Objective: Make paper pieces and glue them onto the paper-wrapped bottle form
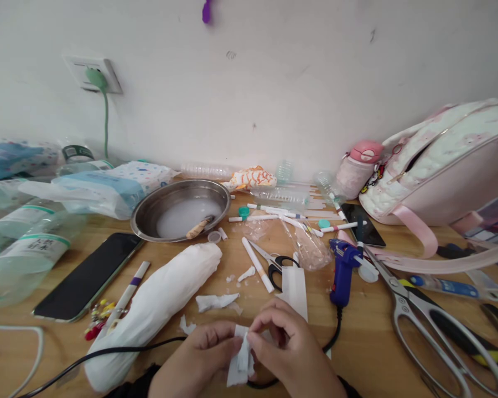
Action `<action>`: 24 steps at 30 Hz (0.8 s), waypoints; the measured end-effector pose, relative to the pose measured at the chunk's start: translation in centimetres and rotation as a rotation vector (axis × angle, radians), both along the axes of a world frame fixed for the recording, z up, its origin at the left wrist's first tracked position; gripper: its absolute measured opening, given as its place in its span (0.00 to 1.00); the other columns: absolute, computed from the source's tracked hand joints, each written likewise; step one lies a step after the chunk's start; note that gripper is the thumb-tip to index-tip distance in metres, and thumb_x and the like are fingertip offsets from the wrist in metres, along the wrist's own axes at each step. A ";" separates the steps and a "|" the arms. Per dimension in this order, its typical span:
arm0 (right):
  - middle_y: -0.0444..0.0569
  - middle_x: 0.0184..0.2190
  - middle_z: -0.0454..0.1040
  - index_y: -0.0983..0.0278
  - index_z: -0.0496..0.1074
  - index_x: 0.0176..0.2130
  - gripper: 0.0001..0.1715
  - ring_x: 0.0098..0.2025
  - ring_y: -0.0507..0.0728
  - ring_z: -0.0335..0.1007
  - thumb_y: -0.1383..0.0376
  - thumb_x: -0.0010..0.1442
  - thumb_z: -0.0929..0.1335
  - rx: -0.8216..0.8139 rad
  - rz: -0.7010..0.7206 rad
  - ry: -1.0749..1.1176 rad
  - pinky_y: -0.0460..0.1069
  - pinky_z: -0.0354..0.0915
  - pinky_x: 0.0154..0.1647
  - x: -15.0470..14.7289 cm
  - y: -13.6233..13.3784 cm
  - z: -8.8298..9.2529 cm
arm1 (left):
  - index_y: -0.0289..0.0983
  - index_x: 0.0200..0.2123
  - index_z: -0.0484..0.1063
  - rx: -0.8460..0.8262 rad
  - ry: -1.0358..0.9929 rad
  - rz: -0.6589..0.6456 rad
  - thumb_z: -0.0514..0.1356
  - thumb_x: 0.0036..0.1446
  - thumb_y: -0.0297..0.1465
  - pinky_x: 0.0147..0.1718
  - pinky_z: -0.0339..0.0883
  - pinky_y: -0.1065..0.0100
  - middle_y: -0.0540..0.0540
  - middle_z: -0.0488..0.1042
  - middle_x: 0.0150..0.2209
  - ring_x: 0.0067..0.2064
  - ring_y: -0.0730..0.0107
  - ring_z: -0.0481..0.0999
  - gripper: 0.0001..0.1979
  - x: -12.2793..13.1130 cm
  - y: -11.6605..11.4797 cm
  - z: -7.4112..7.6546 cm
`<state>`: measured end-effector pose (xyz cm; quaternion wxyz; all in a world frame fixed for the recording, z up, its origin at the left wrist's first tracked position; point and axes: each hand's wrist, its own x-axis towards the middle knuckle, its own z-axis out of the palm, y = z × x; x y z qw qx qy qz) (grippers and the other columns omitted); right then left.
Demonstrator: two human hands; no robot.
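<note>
Near the table's front edge, a small piece of white tissue paper (238,371) is pinched between my two hands. My left hand (199,354) grips its left side with thumb and forefinger. My right hand (288,351) holds a folded part of it from the right. To the left lies a long white paper-wrapped form (160,301), with a black cord crossing its lower end. Torn white scraps (216,302) lie just beyond my hands. A white paper strip (294,288) rests behind my right hand, beside black-handled scissors (276,265).
A metal bowl (180,210) of cloudy liquid holds a brush. At right are a blue glue gun (342,271), large scissors (415,315) and a backpack (444,166). A phone (89,275), clear bottles (33,249) and a wipes pack (112,185) lie left. Markers (274,211) are scattered behind.
</note>
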<state>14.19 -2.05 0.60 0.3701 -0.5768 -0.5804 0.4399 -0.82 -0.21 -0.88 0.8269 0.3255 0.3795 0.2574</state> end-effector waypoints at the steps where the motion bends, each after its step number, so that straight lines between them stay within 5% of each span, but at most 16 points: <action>1: 0.42 0.26 0.63 0.65 0.69 0.25 0.04 0.24 0.49 0.57 0.72 0.47 0.65 -0.009 0.000 0.004 0.43 0.55 0.24 -0.2 -0.1 -0.2 | 0.34 0.27 0.78 0.010 -0.007 0.000 0.64 0.43 0.38 0.28 0.61 0.71 0.49 0.74 0.18 0.25 0.70 0.71 0.13 0.0 0.0 0.0; 7: 0.41 0.23 0.63 0.64 0.68 0.24 0.07 0.23 0.49 0.58 0.75 0.44 0.65 -0.007 -0.062 -0.060 0.43 0.55 0.23 -1.0 -0.3 -1.6 | 0.36 0.28 0.78 -0.036 -0.093 -0.038 0.61 0.47 0.40 0.30 0.63 0.69 0.50 0.74 0.20 0.24 0.70 0.71 0.13 0.2 0.0 0.1; 14: 0.40 0.21 0.62 0.64 0.67 0.24 0.05 0.23 0.49 0.57 0.73 0.46 0.64 -0.006 -0.091 -0.108 0.43 0.54 0.23 -0.7 -0.2 -0.9 | 0.37 0.29 0.78 0.077 -0.019 -0.051 0.63 0.46 0.38 0.28 0.63 0.72 0.50 0.75 0.20 0.26 0.71 0.72 0.11 0.2 0.3 0.5; 24: 0.42 0.20 0.65 0.65 0.64 0.28 0.07 0.24 0.51 0.63 0.63 0.53 0.63 -0.243 -0.083 0.241 0.45 0.60 0.26 -0.3 0.0 -1.5 | 0.38 0.29 0.77 0.093 0.016 -0.019 0.60 0.49 0.38 0.29 0.65 0.69 0.50 0.75 0.24 0.28 0.68 0.72 0.10 0.0 0.1 0.0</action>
